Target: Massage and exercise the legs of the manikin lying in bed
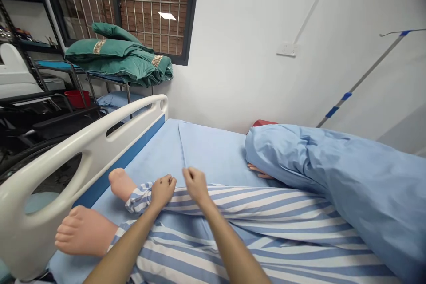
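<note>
Lying on the bed (213,151) toward its footboard (100,151) edge, striped trousers (253,199) look soft, light, best held by loose folds; left hand (163,190) and right hand (196,183) curled closed, whether gripping cloth I cannot tell

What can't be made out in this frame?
All in the head view:
Right hand: motion-blurred; any hold on the striped trousers is unclear.
Left hand: its curled fingers hide whether cloth is pinched.
Red object: mostly hidden behind the blue cover.
Pole: foot hidden by the cover.
Shelf items: too small to identify.
</note>
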Motion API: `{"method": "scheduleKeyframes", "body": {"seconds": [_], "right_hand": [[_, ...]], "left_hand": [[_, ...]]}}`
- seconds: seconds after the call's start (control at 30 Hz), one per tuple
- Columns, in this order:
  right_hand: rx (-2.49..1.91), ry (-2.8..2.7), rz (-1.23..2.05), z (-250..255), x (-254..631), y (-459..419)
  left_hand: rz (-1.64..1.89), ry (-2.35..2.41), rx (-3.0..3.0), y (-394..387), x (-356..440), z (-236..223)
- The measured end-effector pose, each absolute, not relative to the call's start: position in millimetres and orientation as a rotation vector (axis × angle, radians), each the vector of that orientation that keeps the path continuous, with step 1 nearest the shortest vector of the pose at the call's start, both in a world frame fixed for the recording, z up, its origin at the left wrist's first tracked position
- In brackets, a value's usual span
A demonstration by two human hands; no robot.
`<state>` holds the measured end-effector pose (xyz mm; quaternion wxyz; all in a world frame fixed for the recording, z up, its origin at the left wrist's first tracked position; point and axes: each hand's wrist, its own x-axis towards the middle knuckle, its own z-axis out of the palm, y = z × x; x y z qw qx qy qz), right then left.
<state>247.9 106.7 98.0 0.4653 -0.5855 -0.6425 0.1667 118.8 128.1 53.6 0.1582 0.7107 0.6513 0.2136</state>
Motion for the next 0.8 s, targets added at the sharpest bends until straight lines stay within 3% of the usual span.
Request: {"method": "scheduleKeyframes", "body": {"seconds": [0.23,0.43,0.63,0.8], "right_hand": [[-1.469,-1.433,0.493,58,183,118],[-1.467,-1.384,0.508,41,188,121],[-1.344,-1.218,0.6,45,190,122],[-1.293,-1.139,0.701,45,194,124]], "left_hand": [[0.45,1.839,2.207,129,102,47],[0.625,1.822,2.024,132,104,47],[0.934,1.496,1.731,145,114,63],[1.15,1.509,1.583,141,130,49]]}}
